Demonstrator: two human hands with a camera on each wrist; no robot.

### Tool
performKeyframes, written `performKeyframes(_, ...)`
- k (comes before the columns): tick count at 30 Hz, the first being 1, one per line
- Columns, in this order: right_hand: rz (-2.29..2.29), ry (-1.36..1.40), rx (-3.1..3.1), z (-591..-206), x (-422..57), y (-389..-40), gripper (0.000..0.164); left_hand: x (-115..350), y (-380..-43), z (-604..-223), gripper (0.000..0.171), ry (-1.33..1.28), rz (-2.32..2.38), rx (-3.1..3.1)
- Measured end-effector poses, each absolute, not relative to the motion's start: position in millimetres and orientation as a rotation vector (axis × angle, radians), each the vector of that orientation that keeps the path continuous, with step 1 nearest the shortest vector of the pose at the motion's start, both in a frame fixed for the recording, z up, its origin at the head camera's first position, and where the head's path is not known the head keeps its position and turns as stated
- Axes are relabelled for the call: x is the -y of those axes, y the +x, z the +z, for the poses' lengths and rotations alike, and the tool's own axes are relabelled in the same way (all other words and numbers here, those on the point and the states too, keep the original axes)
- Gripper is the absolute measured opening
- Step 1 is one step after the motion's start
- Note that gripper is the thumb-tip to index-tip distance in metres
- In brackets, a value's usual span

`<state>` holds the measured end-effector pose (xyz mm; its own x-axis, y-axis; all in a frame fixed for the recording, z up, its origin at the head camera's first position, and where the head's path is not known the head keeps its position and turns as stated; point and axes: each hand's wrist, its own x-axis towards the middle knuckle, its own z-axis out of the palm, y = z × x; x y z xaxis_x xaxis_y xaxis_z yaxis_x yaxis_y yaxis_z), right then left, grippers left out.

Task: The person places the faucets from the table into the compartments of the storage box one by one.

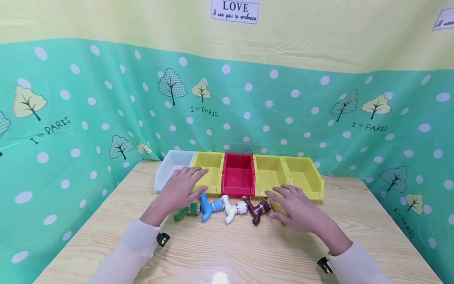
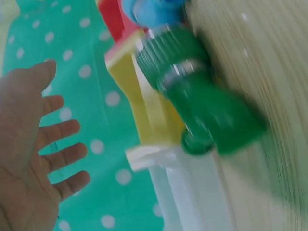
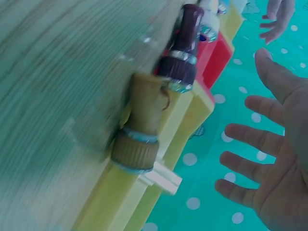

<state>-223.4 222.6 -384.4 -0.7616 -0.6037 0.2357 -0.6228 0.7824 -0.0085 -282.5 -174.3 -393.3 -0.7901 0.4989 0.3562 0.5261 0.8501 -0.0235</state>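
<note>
Several plastic taps lie in a row on the table before the bins: a green tap [image 1: 187, 211], a blue tap [image 1: 211, 206], a white tap [image 1: 233, 208], a dark brown tap [image 1: 257, 210] and a tan tap [image 3: 138, 127]. My left hand [image 1: 181, 188] hovers over the green tap, fingers spread, holding nothing. Over the tan tap my right hand [image 1: 296, 208] hovers, fingers apart and also holding nothing; it hides most of that tap in the head view. Both wrist views show each palm apart from the taps.
Behind the taps stands a row of bins: a white bin [image 1: 161, 170], a yellow bin [image 1: 209, 189], a red bin [image 1: 238, 191] and two more yellow bins on the right. A polka-dot curtain [image 1: 248, 98] hangs behind the wooden table [image 1: 213, 252].
</note>
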Motion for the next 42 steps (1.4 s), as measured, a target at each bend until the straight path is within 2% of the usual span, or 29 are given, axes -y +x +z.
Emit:
performKeyframes(11, 0.093, 1.017, 2.785, -392, -240, -233, 0.057, 220, -313, -399, 0.058, -0.573, -0.213, 2.670)
performKeyframes(21, 0.066, 1.135, 2.737, -402, -254, -235, 0.040, 249, -328, -406, 0.056, -0.379, -0.310, 2.653)
performKeyframes(32, -0.128, 1.295, 2.668, -411, -261, -244, 0.043, 273, -337, -413, 0.047, -0.207, -0.633, 2.622)
performKeyframes(42, -0.132, 1.346, 2.706, -411, -260, -249, 0.030, 288, -342, -422, 0.038, -0.107, -0.887, 2.607)
